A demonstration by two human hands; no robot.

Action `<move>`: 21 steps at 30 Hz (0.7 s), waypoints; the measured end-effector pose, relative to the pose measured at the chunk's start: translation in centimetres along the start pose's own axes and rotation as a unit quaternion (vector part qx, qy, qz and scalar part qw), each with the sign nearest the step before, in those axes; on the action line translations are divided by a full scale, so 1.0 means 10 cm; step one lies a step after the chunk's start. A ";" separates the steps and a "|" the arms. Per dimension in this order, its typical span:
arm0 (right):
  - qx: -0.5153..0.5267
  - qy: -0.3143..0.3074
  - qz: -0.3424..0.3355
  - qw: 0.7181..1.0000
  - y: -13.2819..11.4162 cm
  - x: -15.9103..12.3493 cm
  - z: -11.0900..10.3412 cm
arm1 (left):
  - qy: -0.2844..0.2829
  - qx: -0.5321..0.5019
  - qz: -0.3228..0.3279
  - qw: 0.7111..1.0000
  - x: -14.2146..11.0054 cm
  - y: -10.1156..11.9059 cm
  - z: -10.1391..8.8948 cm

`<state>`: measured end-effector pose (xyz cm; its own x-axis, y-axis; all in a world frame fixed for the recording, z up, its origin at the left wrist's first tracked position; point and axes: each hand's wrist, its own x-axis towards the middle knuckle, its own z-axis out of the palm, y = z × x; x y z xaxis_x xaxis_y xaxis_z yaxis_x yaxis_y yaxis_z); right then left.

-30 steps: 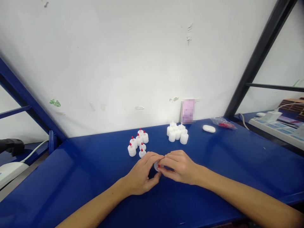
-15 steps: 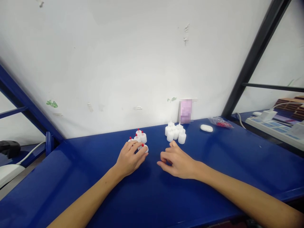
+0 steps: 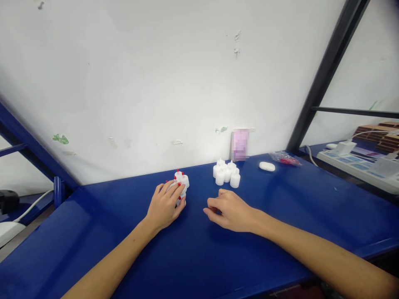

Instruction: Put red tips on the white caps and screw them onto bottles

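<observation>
My left hand (image 3: 165,205) rests over a cluster of white nozzle caps (image 3: 184,181) with small red tips, which stand on the blue table. Its index finger and thumb close around one red-tipped nozzle cap (image 3: 180,199) at the near side of the cluster. The fingers partly cover several of the others. To the right, my right hand (image 3: 232,211) hovers low above the tabletop, fingers curled in and thumb close to them, with nothing visible in it. Beyond it stands a second group of white nozzle caps (image 3: 226,173) without red tips.
The blue table (image 3: 193,257) backs onto a white wall. At the back right lie a white oval case (image 3: 267,166) and a clear bag of red pieces (image 3: 286,160). A pixelated pink card (image 3: 240,145) leans on the wall. A power strip (image 3: 349,160) sits beyond the dark post.
My hands have parted from the cap they both worked on. The left carried it leftward to the red-tipped cluster, while the right let go and stayed near the middle, fingers curled.
</observation>
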<state>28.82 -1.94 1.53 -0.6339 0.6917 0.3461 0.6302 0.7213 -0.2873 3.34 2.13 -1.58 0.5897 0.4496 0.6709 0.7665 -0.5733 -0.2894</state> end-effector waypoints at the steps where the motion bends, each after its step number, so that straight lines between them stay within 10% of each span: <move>1: -0.003 -0.001 -0.003 1.000 0.01 0.00 0.00 | -0.003 -0.002 -0.001 1.000 0.00 0.00 0.00; 21: -0.083 0.048 0.066 0.993 0.25 0.05 -0.12 | -0.024 -0.014 -0.026 0.999 0.00 0.03 -0.03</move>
<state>30.59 0.15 2.04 -0.4991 0.7678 0.4017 0.7761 0.6023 -0.1870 3.43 1.75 -1.49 0.5613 0.5106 0.6513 0.7891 -0.5675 -0.2352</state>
